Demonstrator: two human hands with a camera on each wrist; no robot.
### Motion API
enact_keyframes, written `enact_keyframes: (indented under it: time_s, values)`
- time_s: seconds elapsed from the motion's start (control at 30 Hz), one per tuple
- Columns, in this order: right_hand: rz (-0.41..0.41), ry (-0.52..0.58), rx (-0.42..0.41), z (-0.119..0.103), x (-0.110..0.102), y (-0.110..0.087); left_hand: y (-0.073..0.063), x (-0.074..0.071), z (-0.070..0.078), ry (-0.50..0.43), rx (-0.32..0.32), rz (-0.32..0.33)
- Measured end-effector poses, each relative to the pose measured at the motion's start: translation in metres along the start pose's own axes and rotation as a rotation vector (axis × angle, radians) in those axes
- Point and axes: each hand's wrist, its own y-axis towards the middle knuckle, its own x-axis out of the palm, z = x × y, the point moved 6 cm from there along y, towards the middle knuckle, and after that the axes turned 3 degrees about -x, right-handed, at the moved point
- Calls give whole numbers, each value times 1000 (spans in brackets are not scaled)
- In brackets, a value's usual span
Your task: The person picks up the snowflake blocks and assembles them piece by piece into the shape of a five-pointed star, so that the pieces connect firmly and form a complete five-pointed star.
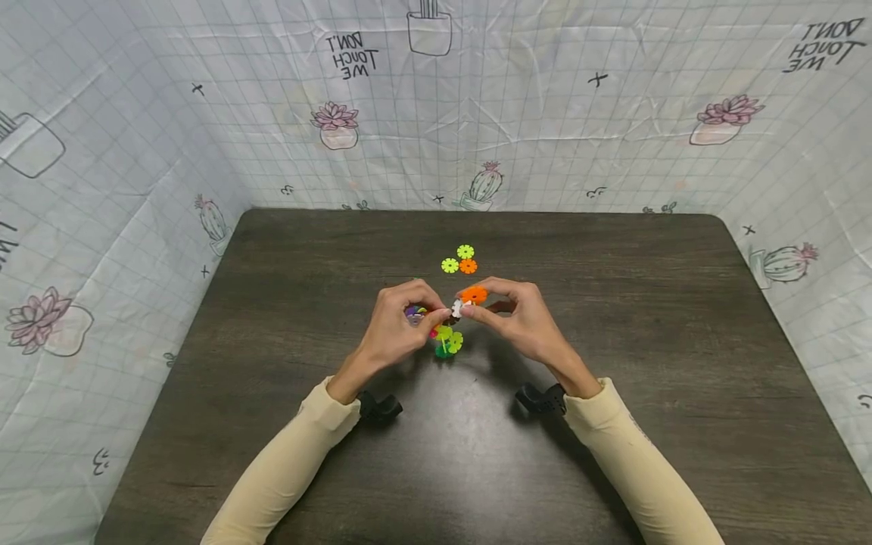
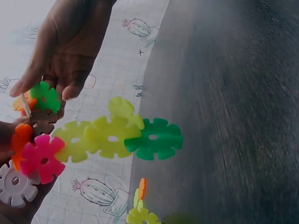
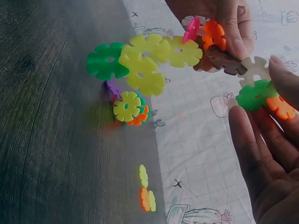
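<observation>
Both hands meet over the table around a chain of notched plastic snowflake discs. My left hand (image 1: 398, 325) pinches the chain near a brown disc (image 3: 226, 60) and an orange disc (image 3: 214, 37). From there a pink disc (image 2: 39, 156), light-yellow discs (image 2: 100, 147) and a dark green disc (image 2: 161, 148) stick out. Between thumb and fingers, my right hand (image 1: 527, 322) pinches a white disc (image 3: 254, 67), with a green disc (image 3: 252, 97) and an orange disc (image 3: 280, 108) beside it. The white disc's edge meets the brown one.
Loose on the dark table (image 1: 647, 318), beyond the hands, lie two yellow discs (image 1: 465, 251) and an orange disc (image 1: 468, 266). A cluster with a purple disc (image 3: 113, 90) and a yellow disc (image 3: 124, 112) sits by the left hand. A printed cloth (image 1: 531, 113) hangs behind the table.
</observation>
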Motion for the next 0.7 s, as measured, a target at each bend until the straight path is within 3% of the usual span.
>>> enact_keyframes:
  time_s: [0.23,0.7]
  values:
    - [-30,-27,6,2,3,0,-1,2,1,31,-4,-43]
    - [-16,72,88,6,6,0,-2,4,-4,6,-58,-20]
